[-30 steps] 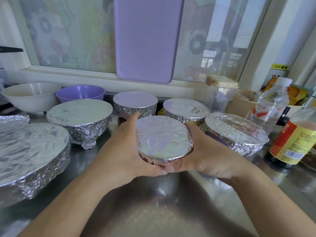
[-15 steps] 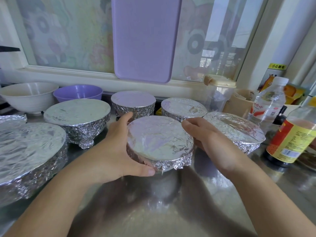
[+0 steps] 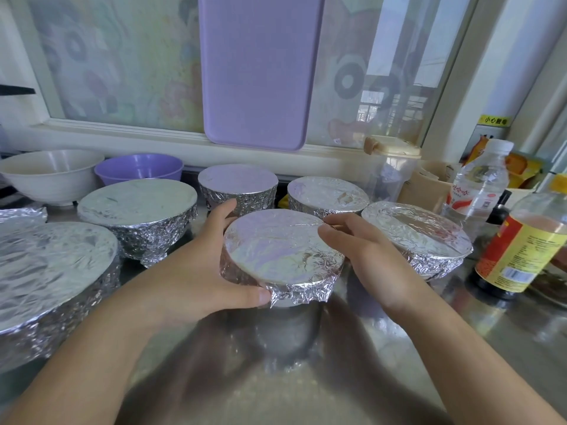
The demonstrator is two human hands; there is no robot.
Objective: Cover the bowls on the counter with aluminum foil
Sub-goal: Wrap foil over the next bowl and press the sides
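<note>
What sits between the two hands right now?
In the head view, a foil-covered bowl sits between them: the left hand grips its left side, and the right hand rests its fingers on the right rim.

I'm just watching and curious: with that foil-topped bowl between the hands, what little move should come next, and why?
Probably press the loose foil down at the bowl's near edge. The left hand holds the foil-covered bowl from the side, the right hand rests its fingers on the far rim, and a crumpled foil flap sticks out at the front instead of hugging the wall.
</note>
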